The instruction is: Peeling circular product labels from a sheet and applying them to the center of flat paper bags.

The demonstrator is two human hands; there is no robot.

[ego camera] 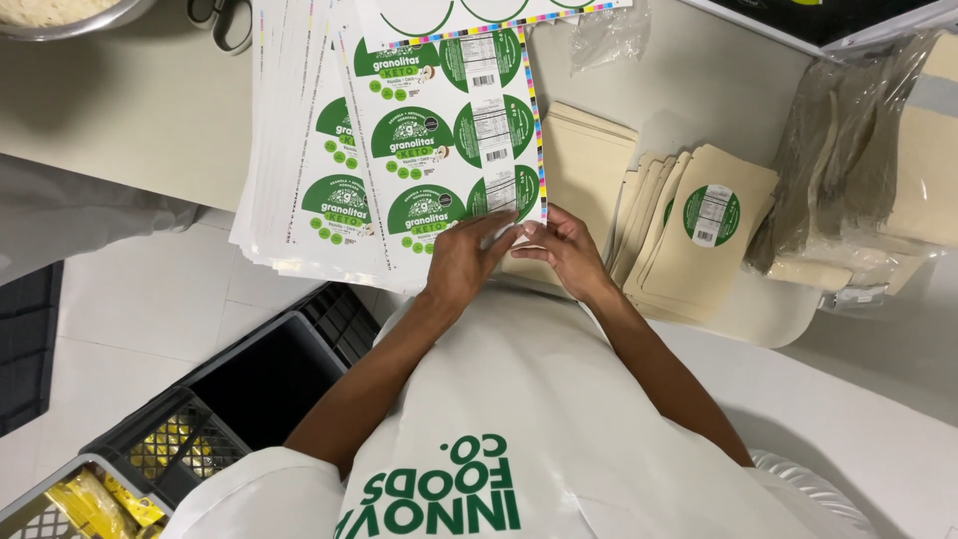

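Cream desk (140, 110) with packing goods

Label sheets (399, 140), beige pouches (689, 240), a plastic-wrapped pouch bundle (858, 180), scissors (225, 20) and a metal bowl (70, 20) lie on it.

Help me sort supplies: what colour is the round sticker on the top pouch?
Green with a white panel, on the beige pouch; sticker, head view.

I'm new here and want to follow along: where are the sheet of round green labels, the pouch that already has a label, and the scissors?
sheet of labels (439, 130), head view, on a green label.
labelled pouch (689, 262), head view, on its bare beige front.
scissors (228, 22), head view, on a dark handle loop.
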